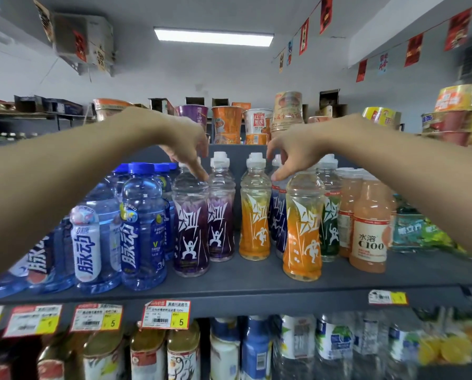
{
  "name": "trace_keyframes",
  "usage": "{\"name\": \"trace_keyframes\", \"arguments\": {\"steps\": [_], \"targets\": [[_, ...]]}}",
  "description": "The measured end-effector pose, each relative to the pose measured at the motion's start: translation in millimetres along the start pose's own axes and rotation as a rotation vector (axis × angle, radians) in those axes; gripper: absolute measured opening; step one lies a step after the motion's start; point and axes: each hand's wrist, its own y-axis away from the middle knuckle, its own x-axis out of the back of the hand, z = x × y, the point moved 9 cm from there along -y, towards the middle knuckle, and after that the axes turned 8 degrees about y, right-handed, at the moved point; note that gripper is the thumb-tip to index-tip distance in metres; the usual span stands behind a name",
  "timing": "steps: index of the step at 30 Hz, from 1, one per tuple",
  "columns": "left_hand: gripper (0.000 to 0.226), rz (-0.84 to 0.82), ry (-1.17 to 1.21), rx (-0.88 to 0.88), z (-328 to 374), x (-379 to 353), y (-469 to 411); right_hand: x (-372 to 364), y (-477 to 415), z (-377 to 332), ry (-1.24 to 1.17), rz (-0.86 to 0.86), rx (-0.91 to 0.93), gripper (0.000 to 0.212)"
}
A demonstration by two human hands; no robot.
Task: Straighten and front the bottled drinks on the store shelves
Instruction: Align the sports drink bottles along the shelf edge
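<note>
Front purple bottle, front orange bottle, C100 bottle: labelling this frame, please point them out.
front purple bottle (191,231), head view, label
front orange bottle (302,231), head view, label
C100 bottle (369,239), head view, label

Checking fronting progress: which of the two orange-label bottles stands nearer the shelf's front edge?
The right-hand orange bottle, below the right hand; the other orange bottle sits further back to its left.

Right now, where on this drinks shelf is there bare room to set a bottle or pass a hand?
Bare shelf shows at the front between the front purple bottle and the front orange bottle, and right of the C100 bottle. A narrow gap runs back between the rear purple bottle and the rear orange bottle. The blue bottles at left are packed tight.
</note>
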Motion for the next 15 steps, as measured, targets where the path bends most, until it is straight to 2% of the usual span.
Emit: {"name": "trace_keyframes", "arguments": {"steps": [3, 6, 8, 13, 15], "targets": [[0.093, -0.073, -0.015, 0.001, 3, -17, 9, -10, 8, -5, -0.010, 0.014, 0.048, 0.051], [0.081, -0.071, 0.002, -0.002, 2, -25, 13, -17, 17, -8, -0.004, 0.032, 0.079, 0.044], [0.072, -0.029, 0.060, -0.035, 1, -24, 14, -21, 24, -8, 0.007, -0.018, 0.086, 0.047], [0.068, 0.016, 0.166, -0.063, 2, -17, 21, -20, 30, -12, -0.088, -0.248, 0.093, 0.054], [0.064, 0.021, 0.207, -0.076, 6, -16, 23, -17, 28, -15, -0.108, -0.280, 0.092, 0.054]]}}
